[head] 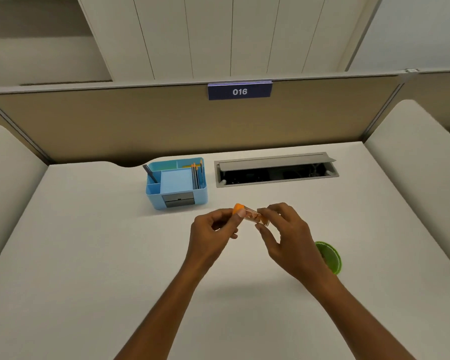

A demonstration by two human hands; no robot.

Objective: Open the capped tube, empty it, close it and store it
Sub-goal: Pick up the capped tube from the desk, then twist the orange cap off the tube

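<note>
A small clear tube (pixel 255 217) with orange contents and an orange cap (pixel 237 208) is held above the white desk, lying roughly level with the cap pointing left. My left hand (pixel 213 227) pinches the cap end between thumb and fingers. My right hand (pixel 283 229) grips the tube's body and far end. The cap sits on the tube. A green scalloped dish (pixel 330 257) lies on the desk just right of my right wrist, partly hidden by it.
A blue desk organiser (pixel 177 184) with compartments, a pen, pencils and a small drawer stands behind the hands. An open grey cable tray (pixel 276 171) is set into the desk at the back right. A beige partition (pixel 166 123) walls off the far edge.
</note>
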